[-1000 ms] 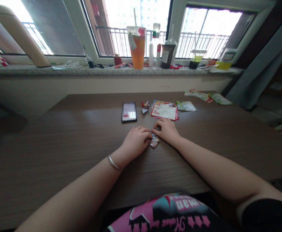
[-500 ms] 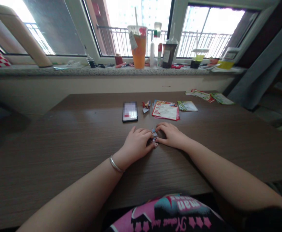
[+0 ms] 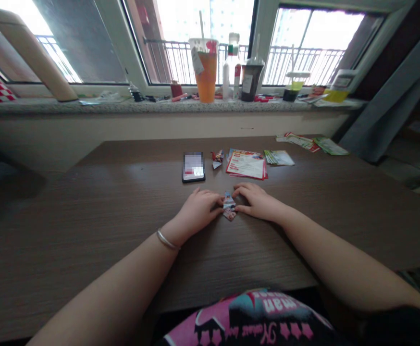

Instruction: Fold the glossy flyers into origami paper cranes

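Observation:
A small folded piece of colourful printed paper [image 3: 229,207] lies on the brown wooden table [image 3: 87,226] in front of me. My left hand [image 3: 197,210], with a silver bangle on the wrist, pinches its left side with curled fingers. My right hand [image 3: 255,201] pinches its right side the same way. Both hands rest on the tabletop and press the paper between their fingertips.
A dark phone [image 3: 193,166] lies just beyond my hands. Beside it are a small folded paper figure [image 3: 216,157], a red and white leaflet stack [image 3: 246,165] and more leaflets [image 3: 278,157] to the right. Drink cups [image 3: 205,69] and bottles line the windowsill.
The folded paper has turned and shifted slightly up between my fingertips. My right hand slid a little to the right; my left hand stays on the paper's left side.

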`<state>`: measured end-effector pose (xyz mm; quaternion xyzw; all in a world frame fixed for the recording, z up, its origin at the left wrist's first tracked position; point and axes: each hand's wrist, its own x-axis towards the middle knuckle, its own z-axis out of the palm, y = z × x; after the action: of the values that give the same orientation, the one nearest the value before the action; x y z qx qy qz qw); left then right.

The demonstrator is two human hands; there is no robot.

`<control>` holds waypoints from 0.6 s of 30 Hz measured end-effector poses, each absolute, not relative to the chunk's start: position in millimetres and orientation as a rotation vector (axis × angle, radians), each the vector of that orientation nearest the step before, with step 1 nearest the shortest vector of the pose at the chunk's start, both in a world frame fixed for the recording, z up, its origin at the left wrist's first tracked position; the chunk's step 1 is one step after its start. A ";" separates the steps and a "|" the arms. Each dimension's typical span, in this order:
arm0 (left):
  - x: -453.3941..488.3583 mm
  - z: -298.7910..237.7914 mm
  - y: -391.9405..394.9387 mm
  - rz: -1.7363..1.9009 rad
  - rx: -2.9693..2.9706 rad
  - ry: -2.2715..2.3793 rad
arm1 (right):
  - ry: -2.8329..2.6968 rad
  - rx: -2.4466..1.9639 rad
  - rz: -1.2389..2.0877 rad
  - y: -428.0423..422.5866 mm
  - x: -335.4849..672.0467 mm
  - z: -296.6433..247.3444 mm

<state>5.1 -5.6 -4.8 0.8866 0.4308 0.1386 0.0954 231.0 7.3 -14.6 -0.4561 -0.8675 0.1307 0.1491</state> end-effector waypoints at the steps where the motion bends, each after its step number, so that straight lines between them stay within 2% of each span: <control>1: 2.6 -6.3 -1.8 0.418 2.629 1.265 | -2.480 -1.307 0.383 8.0 231.2 -15.3; 5: -3.3 -11.8 7.6 0.463 2.662 1.133 | -2.426 -1.282 0.384 11.7 232.3 -17.4; 18: 3.1 -4.8 -5.6 0.442 2.801 1.214 | -2.592 -1.244 0.211 -6.0 222.9 2.0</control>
<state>3.1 -5.6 -4.8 0.9077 0.3934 0.1431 0.0287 222.9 -6.0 2.0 -0.4278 -0.8916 0.0726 0.1292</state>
